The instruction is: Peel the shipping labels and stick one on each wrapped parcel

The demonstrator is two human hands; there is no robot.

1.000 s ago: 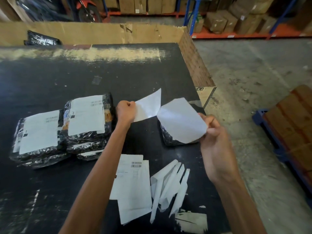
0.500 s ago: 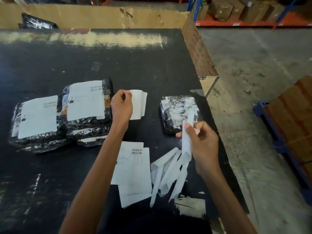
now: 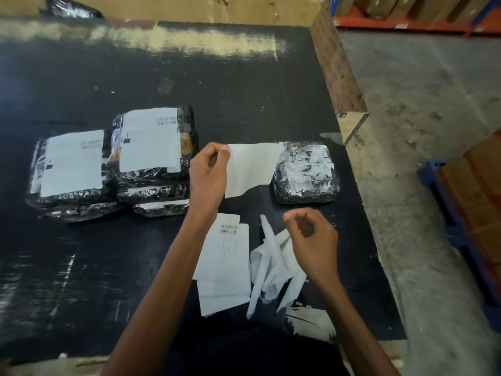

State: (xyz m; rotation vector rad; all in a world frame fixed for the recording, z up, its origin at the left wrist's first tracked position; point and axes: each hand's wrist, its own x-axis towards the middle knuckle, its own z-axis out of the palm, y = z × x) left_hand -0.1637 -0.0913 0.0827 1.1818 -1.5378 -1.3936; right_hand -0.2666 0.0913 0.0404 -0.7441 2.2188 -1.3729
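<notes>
Presently the left hand (image 3: 208,172) has its fingers (image 3: 221,156) pinched closed on the upper left corner of a peeled label (image 3: 250,168). The sheet hangs blank side toward the camera, above the tabletop (image 3: 244,85); its right edge reaches the left side of an unlabelled parcel (image 3: 306,172), though contact between them cannot be confirmed. The right hand (image 3: 311,240) hovers with fingers (image 3: 291,217) curled loosely, thumb and forefinger near one another, nothing visibly between them.

Below the right hand: a heap of curled white backing strips (image 3: 271,264) on the tabletop. Just left of the heap, touching it: a small stack of label sheets (image 3: 225,261), barcode printed near the top edge of the uppermost.

The unlabelled parcel, wrapped in glossy black film, lies flat near the right edge of the tabletop, beyond the right hand.

Left of the left hand: two stacks of labelled parcels. The nearer stack (image 3: 151,147) sits just beside the left wrist, a white label covering most of its top face. The farther stack (image 3: 70,166) lies touching it on the left, its top likewise labelled.

Far left corner: one more black-wrapped parcel (image 3: 70,9), against a cardboard wall (image 3: 189,9) bordering the back of the tabletop.
</notes>
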